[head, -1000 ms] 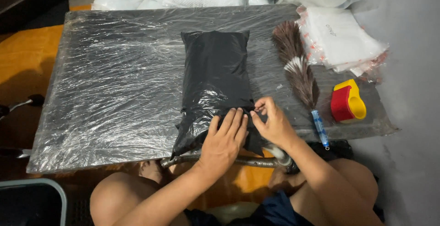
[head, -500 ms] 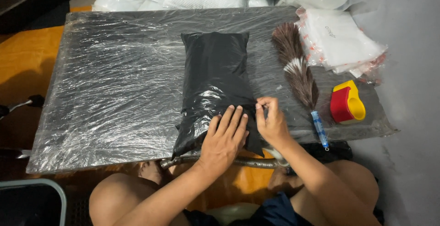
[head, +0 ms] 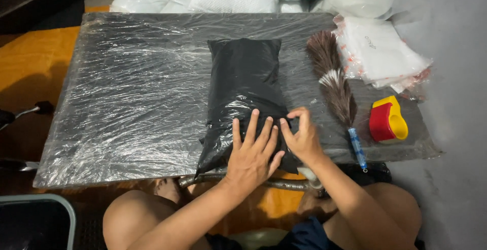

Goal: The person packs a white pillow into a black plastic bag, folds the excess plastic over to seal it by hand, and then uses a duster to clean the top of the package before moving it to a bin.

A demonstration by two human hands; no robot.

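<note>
I'm pressing my left hand (head: 252,154), fingers spread flat, on the black plastic-wrapped package (head: 245,85); right hand (head: 303,137) is seemingly pinching its edge.

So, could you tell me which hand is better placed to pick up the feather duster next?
Probably the right hand: it rests on the black bag's near-right edge, closest to the feather duster. The left hand lies flat on the bag, farther away.
</note>
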